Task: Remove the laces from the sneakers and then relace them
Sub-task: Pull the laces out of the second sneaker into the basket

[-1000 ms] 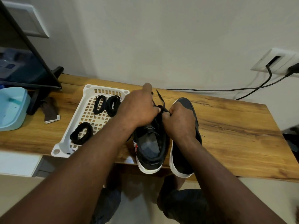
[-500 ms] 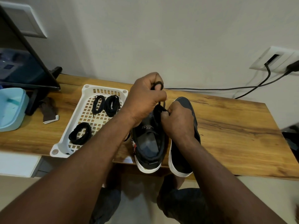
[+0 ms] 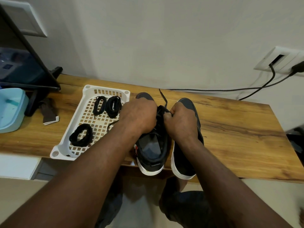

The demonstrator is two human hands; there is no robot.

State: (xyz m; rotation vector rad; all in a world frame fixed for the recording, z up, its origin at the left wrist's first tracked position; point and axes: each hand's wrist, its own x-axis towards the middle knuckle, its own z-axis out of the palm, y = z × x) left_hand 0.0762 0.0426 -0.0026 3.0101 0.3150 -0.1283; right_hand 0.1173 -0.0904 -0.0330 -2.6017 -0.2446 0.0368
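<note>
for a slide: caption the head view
Left hand and right hand grip a black lace on a sneaker beside a basket of coiled laces.

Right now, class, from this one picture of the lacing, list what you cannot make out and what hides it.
1. Eyelets of the left sneaker, and where the lace runs: head view, the left hand and right hand cover them.
2. The left hand's grip: its own back hides the fingers.
3. Whether the right sneaker is laced: right hand and forearm cover it.
4. Blue container: cut off by the left edge.
</note>
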